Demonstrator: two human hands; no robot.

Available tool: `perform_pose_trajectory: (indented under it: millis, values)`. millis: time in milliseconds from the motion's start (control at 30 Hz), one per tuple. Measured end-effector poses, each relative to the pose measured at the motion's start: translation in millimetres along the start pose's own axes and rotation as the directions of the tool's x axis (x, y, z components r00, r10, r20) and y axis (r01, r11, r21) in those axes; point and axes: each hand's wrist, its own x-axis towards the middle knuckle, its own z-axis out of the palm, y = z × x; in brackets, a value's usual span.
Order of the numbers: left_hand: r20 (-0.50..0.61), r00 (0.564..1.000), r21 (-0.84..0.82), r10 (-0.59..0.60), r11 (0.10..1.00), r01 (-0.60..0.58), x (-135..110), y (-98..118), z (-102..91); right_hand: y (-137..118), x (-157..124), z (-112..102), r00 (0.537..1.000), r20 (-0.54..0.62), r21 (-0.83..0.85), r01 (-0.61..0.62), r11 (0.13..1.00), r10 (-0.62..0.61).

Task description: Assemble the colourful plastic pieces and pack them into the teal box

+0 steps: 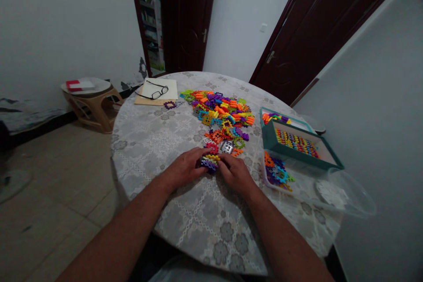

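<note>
Near the front of the round table, a small stack of toothed plastic building pieces (210, 163) sits between my hands, in purple, white, green and yellow layers. My left hand (189, 166) grips its left side, thumb in front and fingers over the top. From the right, my right hand (235, 171) holds it with fingers closed at its edge. Just beyond the stack lie a red square piece (212, 148), a silver-grey piece (227, 146) and a green ring-shaped piece (239, 142). My fingers hide parts of the stack.
A large heap of coloured pieces (218, 108) spreads behind. To the right stand a teal box (271, 137) with rows of pieces and a clear plastic tub (265, 175). Glasses (156, 95) rest on papers at the back left, near a purple gear piece (170, 105). A stool (99, 112) stands left.
</note>
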Motion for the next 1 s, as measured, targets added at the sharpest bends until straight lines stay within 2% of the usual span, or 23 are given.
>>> perform_pose_trajectory:
  millis: [167, 300, 367, 467, 600, 700, 833, 1000]
  values:
    - [0.002, 1.0, 0.004, 0.024, 1.0, -0.024, 1.0, -0.5, -0.1, 5.3, 0.4, -7.4, 0.997, -0.006, -0.067, 0.079, 0.995, -0.08]
    - [-0.016, 1.0, 0.015, 0.007, 1.0, -0.006, 1.0, -0.1, 0.1, 9.9, -0.6, -12.2, 0.994, 0.108, -0.14, 0.028, 0.99, -0.013]
    - [-0.014, 1.0, 0.016, -0.002, 1.0, 0.002, 0.6, -0.4, 0.6, 7.6, -0.5, -11.3, 0.994, 0.106, -0.139, -0.017, 0.99, 0.032]
    - [-0.008, 1.0, 0.018, -0.011, 1.0, 0.012, 0.0, -0.4, 0.8, 2.0, 0.5, -6.1, 0.995, 0.092, -0.112, -0.032, 0.993, 0.043]
    - [-0.019, 1.0, 0.027, 0.022, 0.999, -0.021, -0.2, -0.1, 0.1, 1.8, 0.4, -0.4, 0.992, 0.123, -0.09, 0.051, 0.995, -0.039]
    - [-0.017, 0.999, 0.024, 0.046, 0.999, -0.046, -0.1, -0.5, -0.1, 6.4, -1.0, -0.8, 0.992, 0.106, -0.073, 0.076, 0.994, -0.068]
    - [-0.002, 1.0, 0.021, 0.013, 1.0, -0.013, -0.2, -1.3, 0.6, 8.0, -2.8, -4.8, 0.991, 0.078, -0.003, 0.108, 0.994, -0.108]
    - [-0.014, 1.0, 0.006, -0.004, 1.0, 0.004, -0.5, -3.3, 2.2, 1.2, -4.9, -4.8, 0.991, 0.125, 0.142, 0.039, 0.989, -0.057]
